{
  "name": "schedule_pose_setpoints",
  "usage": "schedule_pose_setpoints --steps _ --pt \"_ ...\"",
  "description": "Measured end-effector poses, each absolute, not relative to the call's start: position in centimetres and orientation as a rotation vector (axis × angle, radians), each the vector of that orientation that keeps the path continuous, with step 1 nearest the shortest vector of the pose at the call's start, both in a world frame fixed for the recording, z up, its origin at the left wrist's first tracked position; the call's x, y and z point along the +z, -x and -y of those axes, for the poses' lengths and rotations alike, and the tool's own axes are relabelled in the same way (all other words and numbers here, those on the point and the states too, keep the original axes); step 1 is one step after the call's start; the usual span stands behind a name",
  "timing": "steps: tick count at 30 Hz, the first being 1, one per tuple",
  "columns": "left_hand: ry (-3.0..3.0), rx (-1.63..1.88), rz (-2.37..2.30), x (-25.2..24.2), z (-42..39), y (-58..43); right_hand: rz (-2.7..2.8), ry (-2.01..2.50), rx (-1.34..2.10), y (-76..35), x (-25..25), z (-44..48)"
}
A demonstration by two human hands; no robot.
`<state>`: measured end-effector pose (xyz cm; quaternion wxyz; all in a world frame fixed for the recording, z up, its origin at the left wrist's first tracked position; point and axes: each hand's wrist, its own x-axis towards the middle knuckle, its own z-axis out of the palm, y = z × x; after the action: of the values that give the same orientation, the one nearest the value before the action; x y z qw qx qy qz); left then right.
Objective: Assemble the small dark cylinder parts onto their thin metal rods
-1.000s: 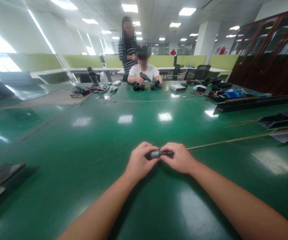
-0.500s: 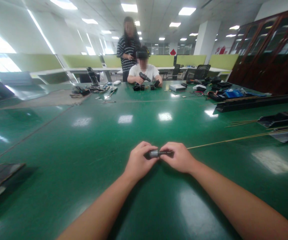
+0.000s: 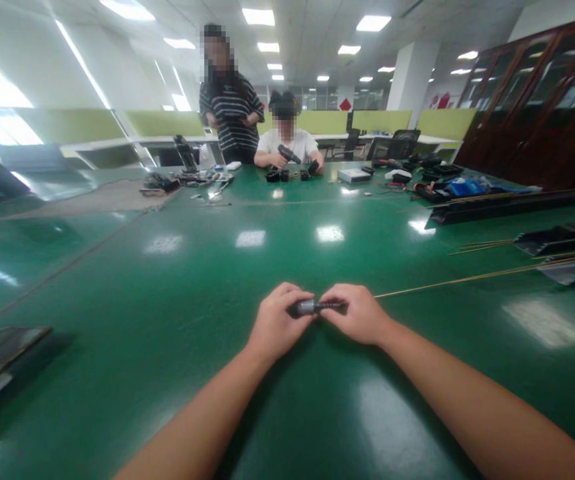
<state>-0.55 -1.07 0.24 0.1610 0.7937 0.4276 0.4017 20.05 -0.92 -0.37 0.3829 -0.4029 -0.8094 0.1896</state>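
Note:
My left hand (image 3: 278,321) is closed around a short black-and-grey cylinder (image 3: 306,307) over the near middle of the table. A thin dark shaft (image 3: 326,305) sticks out of the cylinder's right end, and the fingers of my right hand (image 3: 360,313) are pinched on it. The piece lies about level, pointing left to right; its exact kind cannot be made out. From behind my right hand a thin brass-coloured rod (image 3: 432,285) runs off to the right. Whether that rod touches my fingers is hidden.
Black channel pieces (image 3: 497,208) and more thin rods lie on the green table (image 3: 207,267) at right. A dark flat panel (image 3: 4,357) rests at left. Opposite sits a person (image 3: 290,143) holding a power drill (image 3: 288,154), with another person (image 3: 230,113) standing behind.
The standing person in the striped top has moved left, with both hands now apart in front. My hands and the cylinder look almost the same.

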Motion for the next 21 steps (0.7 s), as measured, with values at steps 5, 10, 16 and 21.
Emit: schedule_pose_setpoints --steps 5,10,16,21 --pt "-2.260 1.155 -1.221 0.41 1.08 0.55 2.060 1.043 0.480 -20.14 -0.32 0.97" --pt "-2.264 1.160 -1.210 0.40 1.02 0.58 2.066 1.048 0.480 -20.18 -0.21 1.00" --pt "-2.288 1.156 -1.217 0.31 1.02 0.64 2.059 1.071 0.492 -20.13 -0.32 0.92" --pt "-2.301 1.172 -1.202 0.39 1.07 0.59 2.050 1.067 0.502 -20.17 -0.26 0.85"
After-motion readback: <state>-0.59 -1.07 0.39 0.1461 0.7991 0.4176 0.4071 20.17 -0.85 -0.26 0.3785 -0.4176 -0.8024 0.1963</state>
